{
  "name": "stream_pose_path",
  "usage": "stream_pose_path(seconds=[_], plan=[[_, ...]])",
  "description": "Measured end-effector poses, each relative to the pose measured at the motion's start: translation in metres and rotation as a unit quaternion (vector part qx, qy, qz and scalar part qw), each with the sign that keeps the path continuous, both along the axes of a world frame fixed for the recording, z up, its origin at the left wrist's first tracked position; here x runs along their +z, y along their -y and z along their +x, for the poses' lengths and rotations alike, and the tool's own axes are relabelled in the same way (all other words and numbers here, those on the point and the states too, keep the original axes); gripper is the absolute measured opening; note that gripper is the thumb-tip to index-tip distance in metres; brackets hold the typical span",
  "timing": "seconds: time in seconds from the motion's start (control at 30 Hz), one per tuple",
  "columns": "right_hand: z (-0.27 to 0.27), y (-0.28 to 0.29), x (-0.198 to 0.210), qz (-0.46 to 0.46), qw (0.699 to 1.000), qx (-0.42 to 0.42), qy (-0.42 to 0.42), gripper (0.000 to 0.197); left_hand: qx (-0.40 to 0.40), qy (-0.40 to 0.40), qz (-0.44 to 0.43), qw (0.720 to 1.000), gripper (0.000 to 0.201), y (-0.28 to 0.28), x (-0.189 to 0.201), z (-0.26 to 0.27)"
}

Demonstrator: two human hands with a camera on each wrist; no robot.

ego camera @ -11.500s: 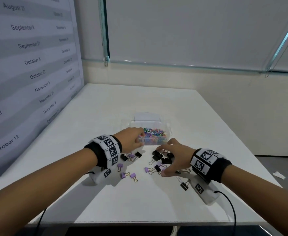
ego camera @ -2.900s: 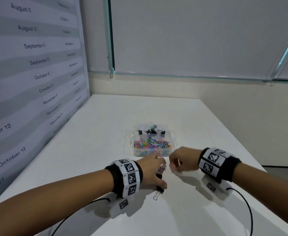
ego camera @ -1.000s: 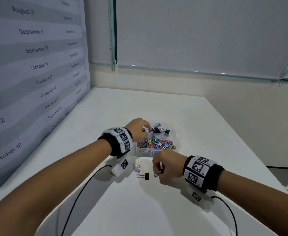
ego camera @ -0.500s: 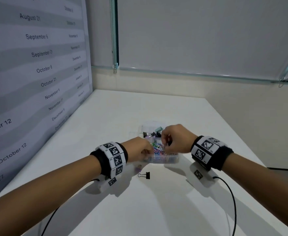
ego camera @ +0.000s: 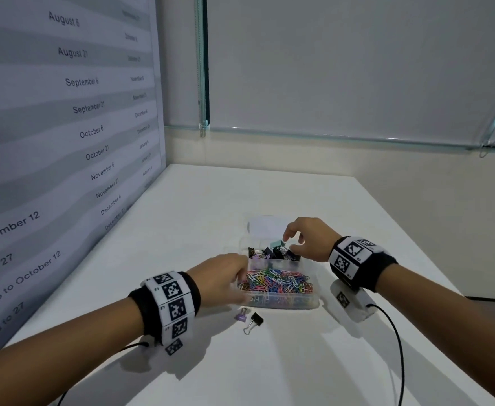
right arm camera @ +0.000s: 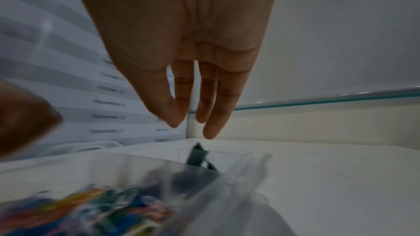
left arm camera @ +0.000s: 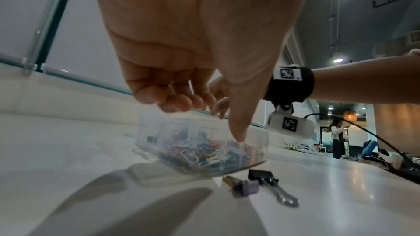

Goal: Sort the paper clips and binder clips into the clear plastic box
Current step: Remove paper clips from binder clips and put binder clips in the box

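Observation:
The clear plastic box point(ego camera: 313, 301) stands mid-table. Coloured paper clips point(ego camera: 275, 284) fill its near compartment and binder clips point(ego camera: 272, 252) its far one, a teal binder clip point(ego camera: 278, 244) on top. My right hand point(ego camera: 294, 240) hovers over the far compartment with its fingers point(right arm camera: 211, 114) straight and spread, empty, just above the teal binder clip point(right arm camera: 196, 155). My left hand point(ego camera: 228, 278) is at the box's point(left arm camera: 259, 143) near left corner, fingers point(left arm camera: 177, 101) loosely curled, thumb pointing down, holding nothing. A purple binder clip point(ego camera: 241, 315) and a black binder clip point(ego camera: 255, 320) lie in front of the box.
The white table point(ego camera: 269, 370) meets a wall with a printed date chart point(ego camera: 64, 127) on the left and a low ledge point(ego camera: 299, 153) at the back. Its right edge point(ego camera: 433, 259) drops off. Cables point(ego camera: 398, 347) trail from both wrist cameras.
My right hand carried a binder clip from the table to the far compartment and opened over it. My left hand drew back from that compartment to the box's near left corner.

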State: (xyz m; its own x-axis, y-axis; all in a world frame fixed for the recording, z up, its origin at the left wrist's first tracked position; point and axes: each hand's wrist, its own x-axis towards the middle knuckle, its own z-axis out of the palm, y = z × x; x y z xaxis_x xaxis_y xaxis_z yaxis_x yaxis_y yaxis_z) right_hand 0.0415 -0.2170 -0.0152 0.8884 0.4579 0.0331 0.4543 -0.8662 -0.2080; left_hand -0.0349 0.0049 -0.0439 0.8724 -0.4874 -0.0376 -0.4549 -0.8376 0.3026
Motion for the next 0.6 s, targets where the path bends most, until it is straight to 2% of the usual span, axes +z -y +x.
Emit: stream_pose_path(seconds=[0.17, 0.3, 0.43, 0.53, 0.6], plan=[[-0.045, -0.013, -0.001, 0.010, 0.993, 0.108, -0.042, 0.012, 0.052, -0.070, 0.091, 0.992, 0.036, -0.006, -0.015, -0.011], [-0.078, -0.030, -0.012, -0.038, 0.980, 0.180, -0.082, 0.014, 0.065, -0.089, 0.095, 0.989, 0.035, -0.001, -0.021, -0.013], [-0.092, -0.043, -0.024, -0.085, 0.975, 0.185, -0.087, 0.027, 0.077, -0.119, 0.088, 0.986, 0.033, 0.005, -0.018, -0.012], [-0.095, -0.046, -0.030, -0.129, 0.972, 0.185, -0.072, 0.028, 0.086, -0.120, 0.088, 0.985, 0.029, 0.005, -0.021, -0.011], [-0.096, -0.046, -0.034, -0.124, 0.973, 0.182, -0.066, 0.026, 0.085, -0.128, 0.089, 0.984, 0.023, 0.003, -0.022, -0.010]])
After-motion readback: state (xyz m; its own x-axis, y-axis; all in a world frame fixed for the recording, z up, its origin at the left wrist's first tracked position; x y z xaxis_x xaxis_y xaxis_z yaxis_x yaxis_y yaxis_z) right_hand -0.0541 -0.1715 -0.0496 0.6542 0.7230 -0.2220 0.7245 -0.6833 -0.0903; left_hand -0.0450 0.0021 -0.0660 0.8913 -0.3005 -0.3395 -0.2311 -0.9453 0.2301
